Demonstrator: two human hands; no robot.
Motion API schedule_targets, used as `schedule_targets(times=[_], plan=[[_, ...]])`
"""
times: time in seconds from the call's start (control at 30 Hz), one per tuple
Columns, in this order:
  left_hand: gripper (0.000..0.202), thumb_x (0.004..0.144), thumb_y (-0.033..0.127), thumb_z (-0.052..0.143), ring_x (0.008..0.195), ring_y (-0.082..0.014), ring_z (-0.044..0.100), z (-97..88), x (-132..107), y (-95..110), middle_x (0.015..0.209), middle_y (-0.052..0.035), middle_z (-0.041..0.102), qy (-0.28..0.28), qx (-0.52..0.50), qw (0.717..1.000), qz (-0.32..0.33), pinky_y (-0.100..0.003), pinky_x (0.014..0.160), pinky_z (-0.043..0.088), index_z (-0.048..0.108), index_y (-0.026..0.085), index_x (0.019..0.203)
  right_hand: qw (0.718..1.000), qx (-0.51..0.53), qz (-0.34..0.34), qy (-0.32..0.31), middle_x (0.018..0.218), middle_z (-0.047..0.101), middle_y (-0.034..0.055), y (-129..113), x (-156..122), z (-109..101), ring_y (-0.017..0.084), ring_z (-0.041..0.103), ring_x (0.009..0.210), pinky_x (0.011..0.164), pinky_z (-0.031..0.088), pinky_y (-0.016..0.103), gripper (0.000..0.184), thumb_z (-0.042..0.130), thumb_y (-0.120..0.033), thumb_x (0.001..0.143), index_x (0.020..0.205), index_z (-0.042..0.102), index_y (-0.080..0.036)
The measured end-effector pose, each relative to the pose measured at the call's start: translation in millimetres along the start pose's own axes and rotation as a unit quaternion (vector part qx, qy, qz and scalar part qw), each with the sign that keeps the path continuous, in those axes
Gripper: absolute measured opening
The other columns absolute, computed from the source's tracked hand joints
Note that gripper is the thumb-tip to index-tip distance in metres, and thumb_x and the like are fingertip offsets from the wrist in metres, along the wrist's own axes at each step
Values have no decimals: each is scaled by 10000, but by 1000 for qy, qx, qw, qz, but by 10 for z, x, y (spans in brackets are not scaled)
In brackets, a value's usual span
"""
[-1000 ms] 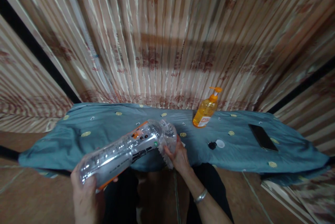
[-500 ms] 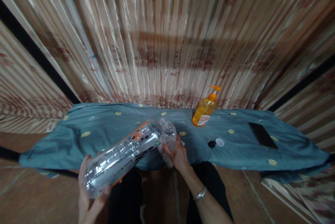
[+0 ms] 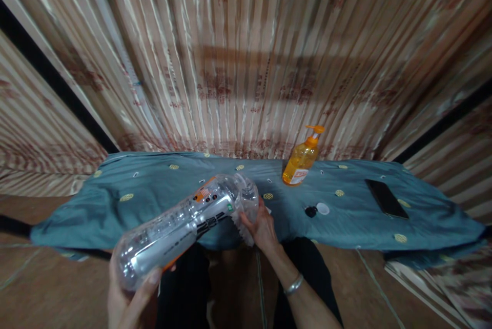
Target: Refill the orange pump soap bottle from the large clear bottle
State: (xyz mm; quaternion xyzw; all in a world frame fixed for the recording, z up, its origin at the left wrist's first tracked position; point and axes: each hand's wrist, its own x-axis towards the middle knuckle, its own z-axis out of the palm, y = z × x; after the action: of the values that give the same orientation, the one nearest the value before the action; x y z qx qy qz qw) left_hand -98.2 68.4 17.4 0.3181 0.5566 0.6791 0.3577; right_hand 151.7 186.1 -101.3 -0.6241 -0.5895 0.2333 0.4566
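A large clear plastic bottle (image 3: 165, 247) with a silver and orange label lies tilted across the near side, its base low at the left. My left hand (image 3: 132, 295) is wrapped round the base end, thumb on top. At the upper right end, my right hand (image 3: 263, 229) pinches a clear, cup-like plastic piece (image 3: 248, 193) against the bottle's neck. Crinkled whitish material (image 3: 243, 229) hangs beneath those fingers; what it is, I cannot make out. Whether the clear piece is joined to the bottle cannot be seen.
A teal patterned cloth (image 3: 154, 180) covers the narrow table. An orange pump bottle (image 3: 300, 162) stands at the back. A small black cap (image 3: 311, 211), a white disc (image 3: 323, 209) and a black phone (image 3: 386, 199) lie to the right. Curtains (image 3: 246, 62) hang behind.
The bottle has rolled slightly in my left hand, so more of its silver label shows. My left hand has shifted a little left and down; my right hand has barely moved.
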Motion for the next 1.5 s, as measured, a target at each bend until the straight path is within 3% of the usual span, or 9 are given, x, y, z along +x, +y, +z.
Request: schedule_targets(times=[0.17, 0.3, 0.57, 0.7, 0.93, 1.17, 1.3, 1.5], plan=[[879, 552, 489, 1044, 1114, -297, 735, -68, 96, -63, 1264, -69, 777, 23, -31, 999, -5, -301, 794, 665, 725, 280, 1345, 1000, 15, -9, -5, 1419, 778, 165, 33, 9, 3, 383, 766, 1301, 1147, 623, 610, 759, 747, -458, 902, 1586, 545, -198], [808, 608, 467, 1032, 1144, -271, 738, -81, 130, -95, 1285, -65, 778, 20, -39, 999, 8, -277, 868, 654, 734, 287, 1337, 1000, 13, -15, 6, 1406, 782, 174, 52, 6, 24, 398, 771, 1295, 1133, 631, 613, 767, 749, -452, 899, 1586, 544, -180], [857, 595, 506, 1034, 1113, -280, 738, -54, 101, -47, 1308, -61, 768, 31, -39, 999, 9, -310, 831, 668, 723, 307, 1369, 1000, 6, -18, 7, 1427, 775, 173, 77, 2, 35, 391, 767, 1314, 1137, 636, 569, 787, 763, -429, 890, 1599, 537, -173], [872, 560, 545, 1048, 1079, -252, 735, 2, 71, -14, 1264, -47, 781, 52, -38, 998, 2, -268, 833, 649, 745, 298, 1340, 1000, 10, -12, 6, 1390, 792, 154, 62, 11, 38, 380, 786, 1272, 1108, 653, 550, 783, 778, -405, 874, 1591, 554, -184], [897, 596, 501, 1044, 1201, -250, 711, -64, 73, -38, 1356, -40, 759, 36, -34, 999, -4, -255, 947, 625, 717, 317, 1410, 1000, 12, 6, 14, 1366, 795, 164, 31, 10, 60, 386, 795, 1247, 1091, 657, 561, 751, 758, -376, 862, 1561, 577, -172], [849, 576, 458, 1048, 1186, -236, 716, -133, 115, -80, 1221, -24, 784, 46, -23, 999, 8, -230, 946, 607, 730, 291, 1346, 1000, 26, 2, 7, 1359, 797, 168, 19, 16, 63, 403, 795, 1236, 1092, 649, 587, 757, 745, -394, 857, 1562, 582, -172], [811, 630, 465, 1024, 1197, -245, 719, -146, 106, -67, 1249, -24, 776, 30, -15, 999, 11, -262, 949, 612, 712, 308, 1361, 1000, 21, 9, 2, 1360, 792, 193, 17, 17, 52, 412, 785, 1256, 1096, 641, 590, 782, 747, -411, 856, 1572, 568, -152], [827, 598, 447, 1037, 1167, -247, 718, -126, 138, -85, 1201, -27, 789, 29, -34, 999, 12, -264, 941, 619, 720, 284, 1345, 1000, 23, 19, -3, 1389, 779, 204, 5, 13, 35, 415, 776, 1274, 1113, 628, 578, 796, 729, -429, 858, 1576, 559, -131]])
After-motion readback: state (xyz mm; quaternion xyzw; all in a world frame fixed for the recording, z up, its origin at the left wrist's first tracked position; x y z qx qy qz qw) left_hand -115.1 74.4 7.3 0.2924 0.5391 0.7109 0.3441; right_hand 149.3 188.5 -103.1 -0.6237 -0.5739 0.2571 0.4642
